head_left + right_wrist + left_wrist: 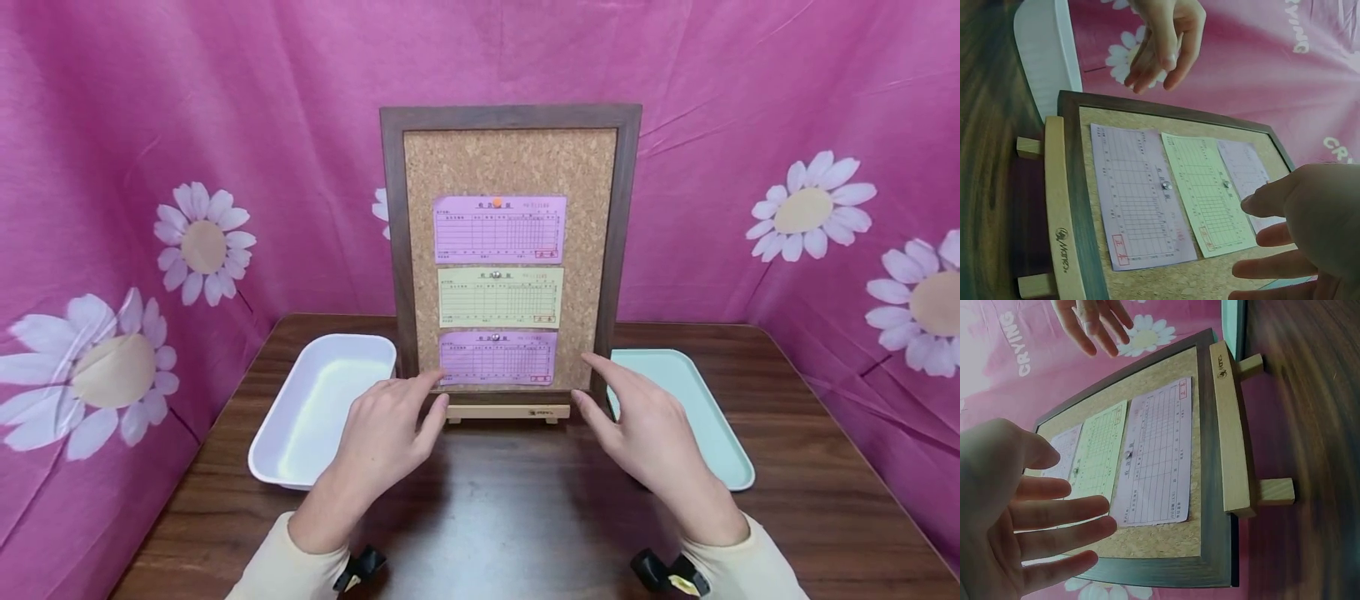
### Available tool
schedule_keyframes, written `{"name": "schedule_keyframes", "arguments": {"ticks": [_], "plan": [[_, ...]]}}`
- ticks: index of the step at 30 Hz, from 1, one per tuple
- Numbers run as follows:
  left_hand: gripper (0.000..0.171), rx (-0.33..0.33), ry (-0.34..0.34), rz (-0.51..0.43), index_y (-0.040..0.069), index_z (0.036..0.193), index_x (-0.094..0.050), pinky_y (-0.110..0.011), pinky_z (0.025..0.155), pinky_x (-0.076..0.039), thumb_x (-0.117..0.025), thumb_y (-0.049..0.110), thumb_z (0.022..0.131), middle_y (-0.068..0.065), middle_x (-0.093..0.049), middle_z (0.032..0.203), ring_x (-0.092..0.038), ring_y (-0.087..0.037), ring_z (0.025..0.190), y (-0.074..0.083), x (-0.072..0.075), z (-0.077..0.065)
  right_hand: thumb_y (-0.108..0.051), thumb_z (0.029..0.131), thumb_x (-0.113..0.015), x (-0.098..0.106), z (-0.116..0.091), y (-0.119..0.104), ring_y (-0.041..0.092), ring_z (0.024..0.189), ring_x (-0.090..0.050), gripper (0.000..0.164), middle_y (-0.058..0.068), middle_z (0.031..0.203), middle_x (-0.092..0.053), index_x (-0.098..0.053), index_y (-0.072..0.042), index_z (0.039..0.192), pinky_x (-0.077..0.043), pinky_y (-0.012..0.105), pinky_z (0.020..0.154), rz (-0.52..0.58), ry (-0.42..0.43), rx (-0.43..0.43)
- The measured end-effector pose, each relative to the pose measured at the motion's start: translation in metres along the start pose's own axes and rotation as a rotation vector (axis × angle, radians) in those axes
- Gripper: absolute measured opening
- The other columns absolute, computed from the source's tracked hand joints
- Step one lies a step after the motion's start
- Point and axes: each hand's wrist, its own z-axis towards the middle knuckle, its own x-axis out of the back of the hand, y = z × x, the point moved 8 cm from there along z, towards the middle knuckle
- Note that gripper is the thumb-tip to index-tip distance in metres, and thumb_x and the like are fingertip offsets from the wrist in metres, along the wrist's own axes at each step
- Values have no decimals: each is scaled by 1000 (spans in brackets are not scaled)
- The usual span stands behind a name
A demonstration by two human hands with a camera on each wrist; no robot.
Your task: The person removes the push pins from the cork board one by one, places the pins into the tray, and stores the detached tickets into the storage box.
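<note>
A framed cork board [510,162] stands upright on a small wooden easel [510,412]. Pinned to it, one above another, are a purple receipt slip [480,237] under an orange pushpin [497,202], a pale yellow slip [480,304] and a second purple slip [487,362], both under silvery pins. My left hand [386,425] hovers before the board's lower left, fingers spread and holding nothing, as the left wrist view confirms. Before the lower right side is my right hand [648,417], likewise relaxed and holding nothing in the right wrist view.
On the left of the brown wooden table [495,517] lies a deep white tray [262,450]. A shallow mint green tray [705,408] lies on the right, partly behind my right hand. Pink flowered cloth [322,167] hangs behind and at both sides.
</note>
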Motion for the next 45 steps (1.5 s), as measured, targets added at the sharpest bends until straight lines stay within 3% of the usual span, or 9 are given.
{"name": "schedule_keyframes", "arguments": {"ticks": [6,11,14,20,26,39,45], "plan": [[25,-4,12,-53,5,118,-77,-47,84,-63,-75,19,97,-8,-83,101,-79,-28,94,-1,0,2,-18,93,-82,7,2,5,37,103,-79,38,17,117,-81,-76,-7,129,-61,60,82,8,26,-12],[30,-107,59,-94,4,122,-76,-46,90,-63,-76,16,94,-8,-82,111,-77,-27,105,2,4,3,-14,91,-83,9,5,3,27,86,-77,33,13,113,-82,-78,-6,123,-61,56,78,31,53,29],[32,-142,83,-107,4,124,-74,-46,92,-62,-75,15,94,-9,-80,114,-76,-27,109,1,7,4,-12,91,-83,8,9,2,19,74,-70,31,10,111,-83,-79,-7,122,-60,50,75,55,51,42],[31,-63,118,-86,4,125,-74,-47,89,-62,-72,16,96,-12,-79,116,-75,-30,103,-13,9,10,-9,91,-83,7,16,2,19,81,-70,28,5,105,-83,-80,-8,119,-53,35,67,141,36,39],[32,-5,133,-80,3,125,-73,-48,87,-61,-73,16,96,-12,-78,118,-73,-31,100,-25,9,12,-9,91,-82,6,22,1,17,82,-67,27,6,104,-83,-80,-9,118,-49,30,64,160,32,38],[33,-2,193,-126,5,126,-74,-51,91,-60,-70,19,96,-11,-76,122,-73,-32,111,-32,14,31,-7,91,-82,9,34,-2,18,79,-67,25,4,103,-82,-81,-9,116,-51,34,66,175,68,60],[34,9,192,-117,4,126,-74,-52,92,-60,-71,18,95,-12,-76,121,-73,-33,111,-36,18,36,-5,92,-80,5,42,-3,20,82,-69,22,2,101,-82,-81,-10,113,-47,22,71,209,79,83]]}}
